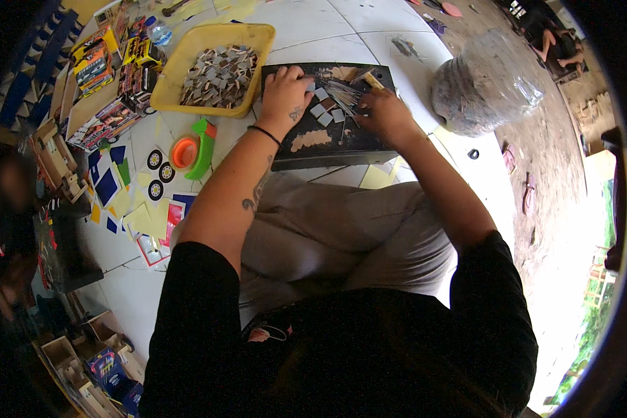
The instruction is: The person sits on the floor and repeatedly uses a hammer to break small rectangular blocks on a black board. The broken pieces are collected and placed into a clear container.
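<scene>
A black box-like block with worn tan patches lies in front of my crossed legs. Several small grey-faced square pieces are scattered on its top, beside a loose bunch of thin sticks or wires. At the block's left side, my left hand is closed, its fingertips on a small grey piece. My right hand is closed at the right ends of the thin sticks; what its fingers pinch is hidden. A short yellowish piece lies just beyond that hand.
Left of the block stands a yellow basin of similar pieces. Nearer are a green tape dispenser, black toy wheels and coloured sheet scraps. Toy trucks crowd the far left. A stuffed clear plastic bag sits right.
</scene>
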Demonstrator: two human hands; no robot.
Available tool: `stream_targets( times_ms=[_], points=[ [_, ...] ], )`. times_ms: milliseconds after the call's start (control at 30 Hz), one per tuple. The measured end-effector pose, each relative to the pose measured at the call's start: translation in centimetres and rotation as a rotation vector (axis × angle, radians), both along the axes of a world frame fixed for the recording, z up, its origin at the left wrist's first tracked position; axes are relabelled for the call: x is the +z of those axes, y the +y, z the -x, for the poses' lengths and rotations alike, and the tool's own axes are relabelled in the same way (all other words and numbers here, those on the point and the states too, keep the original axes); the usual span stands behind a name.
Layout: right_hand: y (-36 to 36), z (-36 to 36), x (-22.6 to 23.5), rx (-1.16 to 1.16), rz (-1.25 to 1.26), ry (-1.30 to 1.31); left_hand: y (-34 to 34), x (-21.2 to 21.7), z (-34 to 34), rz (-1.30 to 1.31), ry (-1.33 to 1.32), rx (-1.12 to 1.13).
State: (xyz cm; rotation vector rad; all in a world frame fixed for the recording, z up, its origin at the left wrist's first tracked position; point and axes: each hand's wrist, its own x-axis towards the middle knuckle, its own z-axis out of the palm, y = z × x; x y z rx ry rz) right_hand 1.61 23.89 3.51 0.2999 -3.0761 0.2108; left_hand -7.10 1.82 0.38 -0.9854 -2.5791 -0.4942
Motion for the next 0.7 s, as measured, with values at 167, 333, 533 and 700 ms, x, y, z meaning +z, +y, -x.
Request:
stream_targets(
  times_ms=[167, 333, 533, 700],
  points=[
    [-2.4, 2.3, -1.3, -0.228, -0.053, -0.143, -0.7, -0.5, -1.0, -0.052, 0.019, 0.022],
    [-0.9, 2.3, -0.4, -0.139, 0.172, -0.158, -1.8, 0.8, -1.7, -0.359, -0.336, 0.095],
    [-0.2, 1.7, 0.6, -0.36, 1.001, -0.289, -3.0, 1.2, -8.4, -0.829, -0.558, 0.098],
    [-2.9, 0.3, 0.2, -0.316, 1.555, -0.236, -2.7, 0.0, -9.6, -0.592, -0.29, 0.072]
  ],
)
